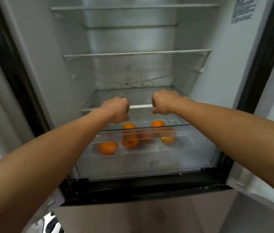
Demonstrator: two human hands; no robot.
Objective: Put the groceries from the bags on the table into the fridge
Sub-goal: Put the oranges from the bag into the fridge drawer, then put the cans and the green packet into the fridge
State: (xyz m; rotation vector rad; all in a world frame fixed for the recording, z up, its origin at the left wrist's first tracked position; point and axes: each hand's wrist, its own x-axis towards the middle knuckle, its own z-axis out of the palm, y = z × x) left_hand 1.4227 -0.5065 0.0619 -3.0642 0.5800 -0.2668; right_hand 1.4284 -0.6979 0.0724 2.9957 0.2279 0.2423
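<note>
The fridge (233,68) stands open in front of me. At its bottom a clear crisper drawer (183,125) is pulled partly out, and several oranges (107,148) lie loose in it. My left hand (116,110) and my right hand (163,104) reach in side by side above the drawer, level with the front edge of the lowest glass shelf (139,106). Both hands are curled with their backs toward me. Nothing shows in either one, and the fingertips and palms are hidden. No bags or table are in view.
Two bare glass shelves sit higher up, a middle shelf (133,53) and an upper shelf (133,7). The back wall is speckled with dirt. A black sill (133,187) runs below the drawer, above the lower compartment's front (141,216). The open door's edge (243,180) is at the right.
</note>
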